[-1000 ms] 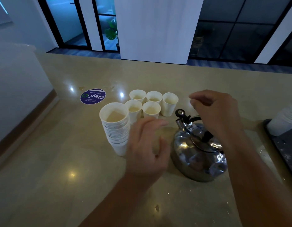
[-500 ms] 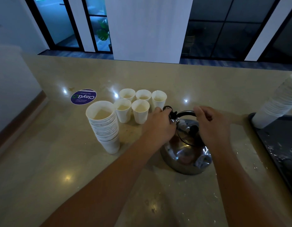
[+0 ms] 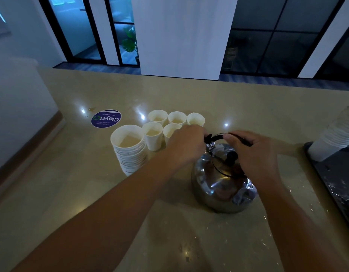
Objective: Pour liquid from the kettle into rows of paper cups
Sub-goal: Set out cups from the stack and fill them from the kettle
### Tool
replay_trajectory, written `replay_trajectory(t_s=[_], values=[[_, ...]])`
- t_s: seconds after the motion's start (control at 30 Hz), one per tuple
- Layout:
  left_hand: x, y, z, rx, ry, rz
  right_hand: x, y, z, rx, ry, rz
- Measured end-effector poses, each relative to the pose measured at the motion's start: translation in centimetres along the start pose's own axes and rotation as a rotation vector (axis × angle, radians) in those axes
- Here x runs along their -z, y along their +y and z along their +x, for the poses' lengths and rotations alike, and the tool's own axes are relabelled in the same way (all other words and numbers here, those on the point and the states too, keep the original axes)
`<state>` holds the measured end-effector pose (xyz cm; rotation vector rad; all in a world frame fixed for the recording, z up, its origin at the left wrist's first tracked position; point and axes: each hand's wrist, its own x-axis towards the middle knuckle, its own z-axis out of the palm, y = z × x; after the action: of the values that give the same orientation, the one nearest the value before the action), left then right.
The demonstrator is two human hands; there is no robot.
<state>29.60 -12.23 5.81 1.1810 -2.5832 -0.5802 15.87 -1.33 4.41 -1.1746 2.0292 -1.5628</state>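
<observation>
Both hands have closed in: right hand (image 3: pixel 254 154) fingers curl round the kettle (image 3: pixel 222 181) handle, left hand (image 3: pixel 186 146) pinches its spout cap. Kettle sits on the desk (image 3: pixel 71 193); next I lift toward the cups (image 3: pixel 165 122) just beyond my left fingers.

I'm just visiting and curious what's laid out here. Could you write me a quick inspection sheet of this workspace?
Surface: glossy beige counter with light glints; droplets near the front right.
Job's things: steel kettle standing on the counter; five cups in two rows, pale liquid visible in most.
Clutter: cup stack left of the kettle; a second stack at far right; round blue sticker; dark tray at right.
Hands: left hand at the handle's spout end; right hand grips the black handle.
Cables: nothing seen.
Surroundings: white pillar, dark glass panels, a plant behind.
</observation>
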Motion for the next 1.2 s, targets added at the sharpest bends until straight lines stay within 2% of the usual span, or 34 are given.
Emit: replay_trajectory(t_s=[0.23, 0.5, 1.2], values=[[5.3, -0.6, 1.3, -0.011, 0.017, 0.022, -0.8, -3.8, 1.9, 0.115, -0.03, -0.066], [8.9, -1.2, 2.1, 0.046, -0.023, -0.038, -2.5, -6.8, 4.3, 0.121, -0.096, -0.106], [9.4, -3.7, 3.1, 0.042, -0.042, -0.041, -4.6, -9.4, 6.2, 0.19, -0.145, -0.306]])
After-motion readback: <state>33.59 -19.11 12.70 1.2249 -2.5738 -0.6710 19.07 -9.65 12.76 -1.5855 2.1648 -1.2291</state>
